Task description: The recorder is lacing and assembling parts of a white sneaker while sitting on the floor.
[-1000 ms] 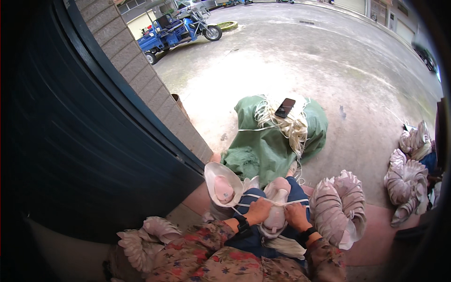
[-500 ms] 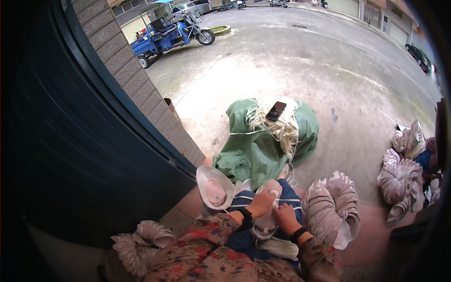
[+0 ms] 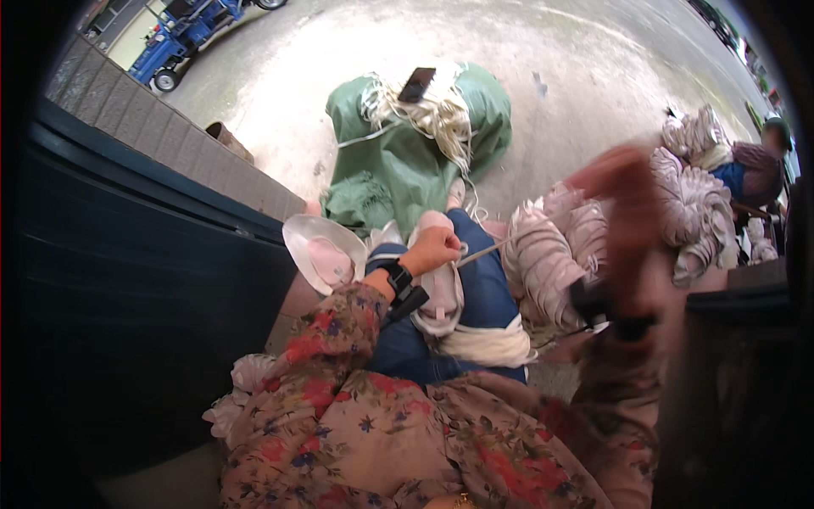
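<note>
On the lap, over blue jeans, lies the pale pink padded shoe upper (image 3: 441,288), and the left hand (image 3: 434,248) pins it there with fingers closed on its top edge. A thin pale cord (image 3: 487,251) runs taut from it toward the right hand (image 3: 623,212), raised and motion-blurred; whether that grip is closed on the cord I cannot tell. This looks like a stitch being pulled through; the next pass likely calls for steady hold on the upper.
</note>
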`<state>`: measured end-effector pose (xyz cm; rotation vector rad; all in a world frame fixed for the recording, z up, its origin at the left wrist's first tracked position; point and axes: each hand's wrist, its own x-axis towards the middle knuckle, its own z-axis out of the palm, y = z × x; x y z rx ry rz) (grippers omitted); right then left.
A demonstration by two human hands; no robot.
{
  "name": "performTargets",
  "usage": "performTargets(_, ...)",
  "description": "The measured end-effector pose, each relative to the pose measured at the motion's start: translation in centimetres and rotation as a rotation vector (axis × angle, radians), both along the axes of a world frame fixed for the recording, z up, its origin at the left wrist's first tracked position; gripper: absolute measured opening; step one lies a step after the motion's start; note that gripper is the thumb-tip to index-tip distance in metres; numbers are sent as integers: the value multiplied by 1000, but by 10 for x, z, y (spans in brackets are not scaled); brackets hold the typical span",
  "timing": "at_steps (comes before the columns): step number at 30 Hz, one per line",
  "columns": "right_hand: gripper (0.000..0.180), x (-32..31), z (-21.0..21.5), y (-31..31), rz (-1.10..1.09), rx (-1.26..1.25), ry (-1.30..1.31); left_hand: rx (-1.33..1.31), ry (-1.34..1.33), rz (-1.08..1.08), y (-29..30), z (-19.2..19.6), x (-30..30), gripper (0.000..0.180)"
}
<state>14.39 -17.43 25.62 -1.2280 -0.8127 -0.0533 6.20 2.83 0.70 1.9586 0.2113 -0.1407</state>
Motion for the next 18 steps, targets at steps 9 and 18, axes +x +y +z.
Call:
performTargets(9,21,38,-4,-42,-157,-118,355,568,-66,12,22,-9,-26,17)
performTargets(18,20,-71,-243,38,315,-969,424,569,9,-161,27,5,-45,28)
